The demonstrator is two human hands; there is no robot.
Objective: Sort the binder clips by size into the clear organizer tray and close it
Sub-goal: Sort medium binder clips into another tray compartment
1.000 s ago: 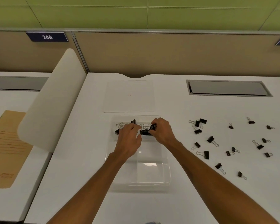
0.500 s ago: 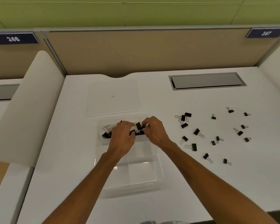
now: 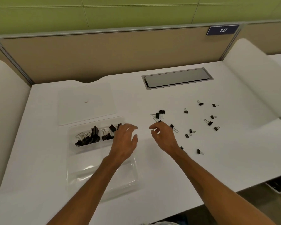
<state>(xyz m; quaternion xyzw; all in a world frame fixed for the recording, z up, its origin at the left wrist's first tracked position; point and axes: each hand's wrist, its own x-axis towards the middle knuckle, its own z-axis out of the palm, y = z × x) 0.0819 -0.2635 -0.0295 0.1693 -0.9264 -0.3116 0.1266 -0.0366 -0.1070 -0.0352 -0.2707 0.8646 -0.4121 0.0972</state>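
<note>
Roughly a dozen loose binder clips (image 3: 208, 122), one organizer tray (image 3: 81, 177), two hands.

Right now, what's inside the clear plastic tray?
The tray has black binder clips in its two far compartments: one pile on the left, another beside it. The left hand covers part of that second pile. The near compartments look empty.
</note>
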